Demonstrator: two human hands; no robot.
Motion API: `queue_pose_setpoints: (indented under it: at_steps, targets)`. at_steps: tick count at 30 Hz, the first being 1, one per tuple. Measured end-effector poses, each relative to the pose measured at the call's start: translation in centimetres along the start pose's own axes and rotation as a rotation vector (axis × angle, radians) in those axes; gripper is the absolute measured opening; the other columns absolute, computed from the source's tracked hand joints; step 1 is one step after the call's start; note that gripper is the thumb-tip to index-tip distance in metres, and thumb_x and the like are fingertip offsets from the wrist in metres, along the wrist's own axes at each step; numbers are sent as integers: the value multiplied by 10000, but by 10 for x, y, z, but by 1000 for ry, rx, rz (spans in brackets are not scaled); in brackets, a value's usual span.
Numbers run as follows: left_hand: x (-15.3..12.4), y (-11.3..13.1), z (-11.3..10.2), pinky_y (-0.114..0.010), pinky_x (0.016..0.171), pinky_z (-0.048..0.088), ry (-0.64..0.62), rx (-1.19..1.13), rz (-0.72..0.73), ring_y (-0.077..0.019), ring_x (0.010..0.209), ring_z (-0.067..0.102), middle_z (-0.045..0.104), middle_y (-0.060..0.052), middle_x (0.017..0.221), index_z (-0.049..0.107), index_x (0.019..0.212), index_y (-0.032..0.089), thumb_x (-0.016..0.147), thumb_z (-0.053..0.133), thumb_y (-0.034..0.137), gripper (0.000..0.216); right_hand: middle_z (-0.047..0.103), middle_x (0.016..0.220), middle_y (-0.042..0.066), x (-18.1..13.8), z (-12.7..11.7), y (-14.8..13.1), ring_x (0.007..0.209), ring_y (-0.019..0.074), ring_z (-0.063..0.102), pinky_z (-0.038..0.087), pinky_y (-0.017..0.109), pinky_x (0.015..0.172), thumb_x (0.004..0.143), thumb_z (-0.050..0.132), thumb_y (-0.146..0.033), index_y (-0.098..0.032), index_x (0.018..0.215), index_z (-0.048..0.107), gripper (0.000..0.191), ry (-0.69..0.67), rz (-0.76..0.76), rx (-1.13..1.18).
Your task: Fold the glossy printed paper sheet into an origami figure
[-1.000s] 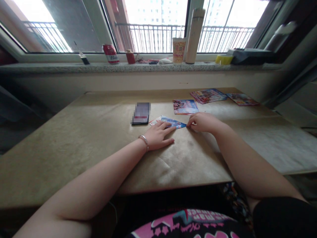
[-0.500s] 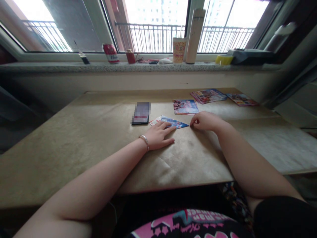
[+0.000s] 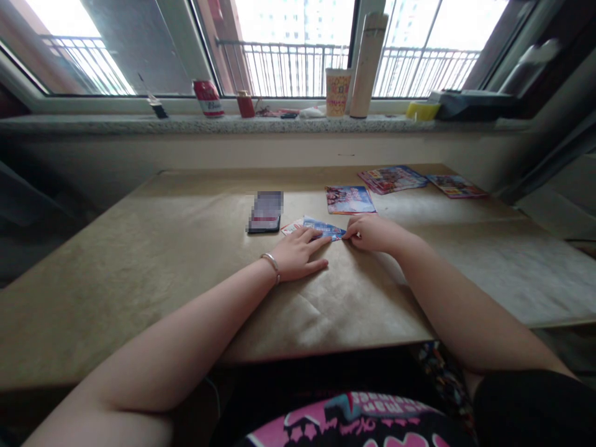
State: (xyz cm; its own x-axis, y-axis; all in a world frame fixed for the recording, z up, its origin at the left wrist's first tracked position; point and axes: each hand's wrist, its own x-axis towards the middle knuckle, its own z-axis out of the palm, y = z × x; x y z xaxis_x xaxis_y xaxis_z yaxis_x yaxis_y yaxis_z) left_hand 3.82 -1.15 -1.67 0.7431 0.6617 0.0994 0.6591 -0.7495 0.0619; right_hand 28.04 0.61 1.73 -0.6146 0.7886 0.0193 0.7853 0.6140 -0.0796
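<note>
A folded blue printed paper (image 3: 321, 228) lies on the brown paper-covered table (image 3: 162, 267). My left hand (image 3: 298, 254), with a silver bracelet at the wrist, lies flat with its fingers stretched out, the fingertips pressing the paper's near edge. My right hand (image 3: 372, 233) is curled, its fingers pinched together at the paper's right tip. A dark phone (image 3: 265, 214) rests just left of the paper.
Another colourful sheet (image 3: 348, 200) lies behind the folded paper, with a stack of sheets (image 3: 392, 179) and one more (image 3: 455, 185) at the far right. The windowsill (image 3: 139, 126) carries a red can (image 3: 208, 99), a patterned cup (image 3: 337, 93) and a tall flask (image 3: 365, 59).
My right hand drew away to the right from the paper's tip, then came back left onto it. My left hand stayed put.
</note>
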Motion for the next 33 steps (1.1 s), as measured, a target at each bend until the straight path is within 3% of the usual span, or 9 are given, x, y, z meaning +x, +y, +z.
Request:
queue_pose_setpoints:
  at_steps: [5,11,17,21,27,33]
  targets:
    - [1,0,-1,-412,1128,247,5,16,21,-271,1291,379,420,-83,1424,332,1462,260,922,345,600,639,709,1007,53,0,-2,1,894,174,638,452,260,828,800,512,-160,-225,992,762,322,-13,-7,-12]
    - [2,0,-1,-435,1128,246,2,7,20,-277,1288,379,419,-59,1427,359,1447,316,925,358,582,586,707,915,77,-2,-6,-20,850,215,643,435,297,729,842,477,-215,-240,1045,736,329,1,3,-232]
    - [2,3,-2,-425,1135,247,5,20,11,-272,1290,388,422,-71,1422,394,1432,296,931,354,573,575,704,908,156,-1,-5,-44,835,241,643,418,306,684,855,457,-180,-122,882,749,299,-44,-49,-365]
    - [3,1,-4,-422,1135,252,-7,0,8,-268,1295,387,418,-71,1428,400,1430,292,938,363,543,553,706,907,168,0,-5,-48,835,241,647,413,302,659,848,459,-165,-114,878,749,296,-54,-24,-371]
    - [-1,-10,-9,-387,1157,210,-68,-17,82,-240,1360,322,367,-67,1486,405,1424,251,967,342,463,508,714,981,113,-2,-7,-34,860,217,645,418,291,685,890,431,-288,-177,932,753,343,-18,36,-278]
    - [0,-19,-4,-449,1171,142,-23,40,108,-282,1406,249,353,-61,1510,381,1443,259,958,345,517,551,714,1006,54,-1,0,-25,891,199,640,422,288,761,887,454,-286,-250,1046,728,319,84,-75,-161]
